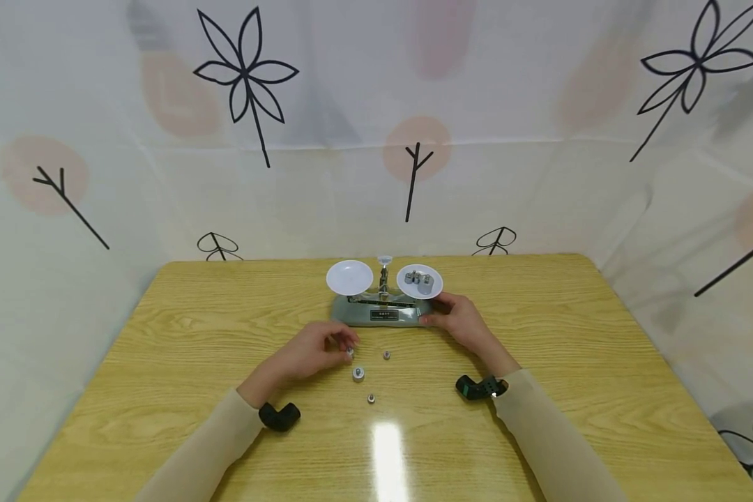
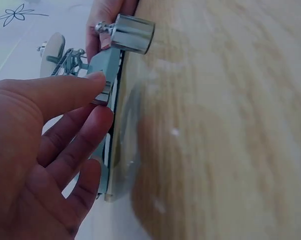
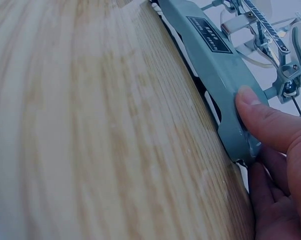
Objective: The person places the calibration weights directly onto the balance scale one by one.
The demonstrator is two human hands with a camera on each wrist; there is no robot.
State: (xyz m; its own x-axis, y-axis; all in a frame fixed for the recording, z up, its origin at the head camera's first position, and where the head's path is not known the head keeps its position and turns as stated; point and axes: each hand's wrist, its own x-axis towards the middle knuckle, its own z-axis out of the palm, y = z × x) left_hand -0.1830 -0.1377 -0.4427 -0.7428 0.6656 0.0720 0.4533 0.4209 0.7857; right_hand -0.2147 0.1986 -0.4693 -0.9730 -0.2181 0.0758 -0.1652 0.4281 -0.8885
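A grey-green balance scale (image 1: 351, 315) stands on the table, a white pan on each side. My right hand (image 1: 463, 321) grips the right end of its base, thumb on top in the right wrist view. Between thumb and fingertips, my left hand (image 1: 314, 351) pinches a small metal weight (image 2: 106, 94), mostly covered by the thumb. Just beside that hand a larger knobbed weight (image 1: 358, 375) stands on the table. Several weights (image 1: 425, 284) sit in the right pan (image 1: 436, 286); the left pan (image 1: 349, 277) holds nothing.
Two small weights, one nearer the scale (image 1: 386, 355) and one nearer me (image 1: 371, 399), stand on the wooden table (image 1: 182, 335). A patterned cloth (image 1: 339, 195) hangs behind the table's back edge. Dark bands with devices are worn on both wrists.
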